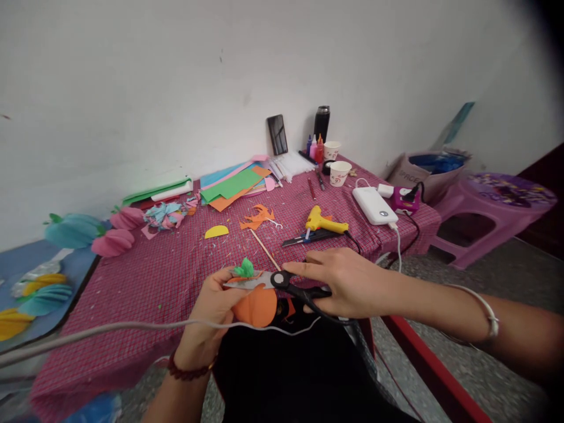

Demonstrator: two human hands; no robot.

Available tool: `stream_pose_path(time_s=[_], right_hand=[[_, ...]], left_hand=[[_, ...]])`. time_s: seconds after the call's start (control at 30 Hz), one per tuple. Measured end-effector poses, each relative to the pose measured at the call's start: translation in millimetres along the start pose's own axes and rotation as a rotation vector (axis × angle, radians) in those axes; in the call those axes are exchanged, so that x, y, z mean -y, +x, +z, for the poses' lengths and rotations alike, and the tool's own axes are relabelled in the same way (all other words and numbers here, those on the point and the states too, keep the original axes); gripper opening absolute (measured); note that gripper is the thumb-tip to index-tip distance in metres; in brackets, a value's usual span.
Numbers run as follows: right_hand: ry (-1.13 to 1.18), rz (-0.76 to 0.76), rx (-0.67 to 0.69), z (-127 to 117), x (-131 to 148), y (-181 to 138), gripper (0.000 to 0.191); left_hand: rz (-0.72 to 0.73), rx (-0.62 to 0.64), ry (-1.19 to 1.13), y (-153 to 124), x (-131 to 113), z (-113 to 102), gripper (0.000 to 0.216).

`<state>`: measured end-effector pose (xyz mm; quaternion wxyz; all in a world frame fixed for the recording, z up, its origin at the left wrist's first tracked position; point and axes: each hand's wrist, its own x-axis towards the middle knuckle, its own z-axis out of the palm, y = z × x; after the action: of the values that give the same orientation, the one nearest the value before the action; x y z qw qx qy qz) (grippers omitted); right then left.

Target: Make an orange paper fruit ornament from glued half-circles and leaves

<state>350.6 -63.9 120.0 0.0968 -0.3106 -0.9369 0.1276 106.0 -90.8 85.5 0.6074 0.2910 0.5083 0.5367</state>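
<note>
My left hand (210, 311) is closed round an orange paper ball (255, 305) with a green paper tuft (244, 269) on top. My right hand (341, 282) grips black-handled scissors (282, 283), whose blades point left across the top of the orange piece, just under the tuft. Both hands are at the near edge of the table with the red checked cloth (176, 264), above a dark lap. A thin white cable (132, 326) runs across in front of my left wrist.
On the table lie a yellow glue gun (324, 222), a wooden stick (264, 248), orange scraps (258, 216), a yellow half-disc (216, 231), coloured paper sheets (233, 185), a white power bank (374, 205), paper cups (339, 173), paint bottles (315, 147), a phone (277, 134). Pink and teal paper fruits (112, 242) sit left; a purple stool (489, 211) right.
</note>
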Motion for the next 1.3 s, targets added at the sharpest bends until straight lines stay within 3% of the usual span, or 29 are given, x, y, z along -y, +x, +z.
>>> stream_pose_path(time_s=[0.2,0.4,0.7,0.9,1.0,1.13,1.3], right_hand=[[-0.01,-0.019,-0.002,-1.0,1.1,0.4,0.062],[0.009,-0.02,-0.015,3.8,-1.3,1.0,0.062],[0.022,-0.025,-0.041,10.1,-3.9,1.2,0.062],[0.054,0.008,-0.033,4.7,-1.5,3.1,0.066],[0.165,-0.035,-0.054,1.8,-13.2,8.8,0.068],[0.307,0.012,-0.154,17.3,-44.2,40.2,0.055],[0.142,0.143,-0.243,57.3,-61.0,114.5,0.052]], left_hand=[[-0.059,-0.039,-0.087,2.6,3.4,-9.8,0.039],[-0.067,0.056,-0.08,6.6,5.2,-14.0,0.034],[-0.078,0.025,-0.048,6.4,2.7,-12.9,0.033],[-0.041,0.021,-0.006,3.0,-0.9,-6.7,0.035],[0.055,-0.016,0.063,4.6,-9.4,-15.3,0.032],[0.229,-0.139,0.048,9.9,-25.2,-39.0,0.028],[0.282,-0.11,0.017,6.4,-36.7,-53.5,0.027]])
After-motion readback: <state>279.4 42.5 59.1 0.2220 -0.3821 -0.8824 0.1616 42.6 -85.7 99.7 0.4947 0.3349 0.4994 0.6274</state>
